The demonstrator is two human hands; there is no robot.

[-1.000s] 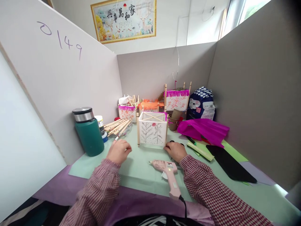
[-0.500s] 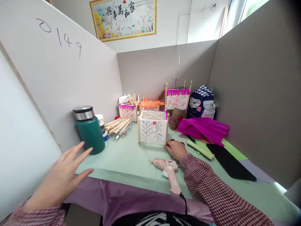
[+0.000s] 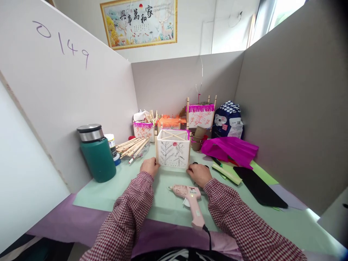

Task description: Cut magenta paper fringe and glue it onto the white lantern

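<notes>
A white paper lantern (image 3: 174, 154) with wooden stick corner posts stands upright in the middle of the table; black branches and a red flower are drawn on its front. At its lower left post my left hand (image 3: 150, 166) is closed, fingertips on the stick. My right hand (image 3: 200, 174) grips the lower right post in the same way, its fingertips partly hidden. Just behind that hand, black scissor handles (image 3: 207, 166) show in part. Nearer to me lies a pink glue gun (image 3: 187, 194), its small light lit and its cord running to the front edge.
Left stand a green thermos (image 3: 98, 161) and a white-and-blue bottle (image 3: 111, 145) beside bundled sticks (image 3: 133, 146). Behind are several decorated lanterns (image 3: 200, 117) and brown paper cups (image 3: 198, 139). Right lie magenta paper (image 3: 231, 148) and a black flat sheet (image 3: 258, 185). Partition walls enclose three sides.
My left hand has come from the open space near the thermos to the lantern's lower left post and closed there. My right hand stays at the lower right post. The view has shifted slightly.
</notes>
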